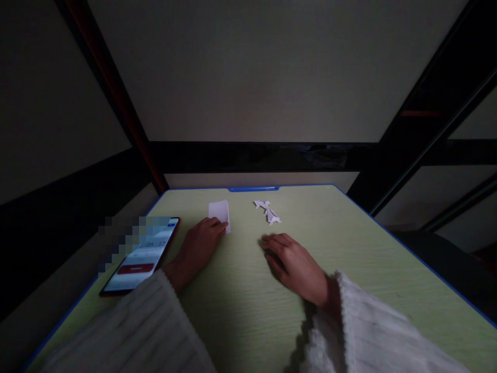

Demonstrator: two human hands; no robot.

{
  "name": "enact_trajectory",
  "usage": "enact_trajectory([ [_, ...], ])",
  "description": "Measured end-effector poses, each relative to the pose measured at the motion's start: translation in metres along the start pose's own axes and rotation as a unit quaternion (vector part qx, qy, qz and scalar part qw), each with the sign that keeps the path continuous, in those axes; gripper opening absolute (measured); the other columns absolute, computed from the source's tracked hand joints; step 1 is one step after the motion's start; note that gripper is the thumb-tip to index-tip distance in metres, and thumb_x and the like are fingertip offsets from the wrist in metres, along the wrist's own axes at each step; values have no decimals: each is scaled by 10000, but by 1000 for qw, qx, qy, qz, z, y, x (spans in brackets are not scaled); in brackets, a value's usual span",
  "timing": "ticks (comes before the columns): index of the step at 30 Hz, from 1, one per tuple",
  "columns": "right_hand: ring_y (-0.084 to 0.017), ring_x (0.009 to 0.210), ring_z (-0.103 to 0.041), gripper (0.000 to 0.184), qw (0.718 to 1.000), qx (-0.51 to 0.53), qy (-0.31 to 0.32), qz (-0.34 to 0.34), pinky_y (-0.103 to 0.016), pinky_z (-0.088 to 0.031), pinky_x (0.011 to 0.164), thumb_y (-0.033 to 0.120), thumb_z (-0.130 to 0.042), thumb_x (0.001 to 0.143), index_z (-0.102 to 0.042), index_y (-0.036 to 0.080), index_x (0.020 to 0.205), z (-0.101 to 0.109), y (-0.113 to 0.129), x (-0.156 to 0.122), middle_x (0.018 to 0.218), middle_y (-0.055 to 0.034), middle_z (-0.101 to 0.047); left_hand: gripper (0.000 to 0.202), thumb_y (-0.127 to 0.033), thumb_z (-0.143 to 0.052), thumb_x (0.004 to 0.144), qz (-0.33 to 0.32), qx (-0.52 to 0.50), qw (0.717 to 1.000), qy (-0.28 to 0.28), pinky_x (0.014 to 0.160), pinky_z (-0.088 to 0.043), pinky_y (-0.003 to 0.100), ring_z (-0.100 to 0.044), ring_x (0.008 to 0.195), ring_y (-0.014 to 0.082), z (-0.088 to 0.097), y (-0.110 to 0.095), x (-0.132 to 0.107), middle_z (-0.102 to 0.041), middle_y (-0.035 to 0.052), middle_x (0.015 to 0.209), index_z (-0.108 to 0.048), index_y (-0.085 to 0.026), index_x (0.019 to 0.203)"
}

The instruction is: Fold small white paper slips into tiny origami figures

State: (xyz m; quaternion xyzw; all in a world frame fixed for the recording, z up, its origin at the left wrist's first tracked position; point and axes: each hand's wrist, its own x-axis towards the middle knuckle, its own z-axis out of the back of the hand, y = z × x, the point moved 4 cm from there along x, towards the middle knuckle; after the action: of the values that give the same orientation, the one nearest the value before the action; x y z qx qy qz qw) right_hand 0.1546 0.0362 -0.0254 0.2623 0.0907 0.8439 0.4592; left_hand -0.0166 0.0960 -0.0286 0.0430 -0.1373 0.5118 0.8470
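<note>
My left hand (202, 243) is on the near edge of a small stack or sheet of white paper (219, 210), its fingers closed over the lower part. How many sheets there are, I cannot tell. To the right, my right hand (293, 261) hovers low over or rests on the tabletop with nothing in it, its fingers slightly bent and the thumb apart. Just beyond it lie two small folded white paper figures, one (261, 203) farther back and another (272, 215) closer, touching or almost touching each other.
A phone (144, 254) with a lit screen and red edge lies left of my left hand, near the table's left side. The light green table (248, 321) has a blue rim and a blue handle (254, 189) at its far edge. A pale panelled wall (248, 72) stands behind.
</note>
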Motion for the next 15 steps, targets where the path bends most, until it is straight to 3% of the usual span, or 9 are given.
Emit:
enact_trajectory([
  [3, -196, 912, -498, 215, 998, 56, -11, -11, -362, -388, 796, 89, -445, 720, -555, 157, 892, 1, 0, -1, 935, -86, -581, 271, -183, -376, 786, 3, -8, 1000, -4, 739, -413, 290, -520, 834, 183, 1, 0, -1, -599, 62, 897, -583, -155, 959],
  [6, -177, 854, -530, 196, 983, 168, -26, -69, -341, -403, 775, 99, -456, 709, -548, 151, 874, -5, -1, 5, 901, -76, -596, 265, -180, -365, 788, -4, -6, 1000, -13, 729, -413, 296, -521, 820, 185, 1, 0, -1, -600, 64, 879, -596, -154, 915],
  [10, -138, 731, -579, 145, 896, 397, -42, -196, -270, -450, 676, 118, -482, 680, -523, 120, 820, -32, -8, 34, 814, -72, -610, 250, -175, -356, 790, -14, 12, 1000, -17, 713, -417, 296, -518, 801, 185, 0, 0, -1, -595, 64, 835, -598, -151, 848],
  [11, -138, 731, -580, 156, 885, 407, -54, -218, -269, -450, 674, 111, -498, 661, -523, 119, 815, -39, -9, 44, 811, -69, -611, 248, -172, -352, 790, -20, 22, 999, -14, 707, -420, 297, -517, 799, 186, -1, -1, -2, -592, 65, 824, -597, -149, 823],
  [15, -149, 696, -567, 168, 893, 386, -78, -216, -293, -437, 673, 75, -520, 612, -544, 129, 770, -57, -8, 76, 765, -47, -610, 245, -91, -337, 766, -62, 79, 995, 20, 696, -431, 320, -506, 850, 209, -3, -5, -5, -576, 95, 867, -577, -125, 804],
])
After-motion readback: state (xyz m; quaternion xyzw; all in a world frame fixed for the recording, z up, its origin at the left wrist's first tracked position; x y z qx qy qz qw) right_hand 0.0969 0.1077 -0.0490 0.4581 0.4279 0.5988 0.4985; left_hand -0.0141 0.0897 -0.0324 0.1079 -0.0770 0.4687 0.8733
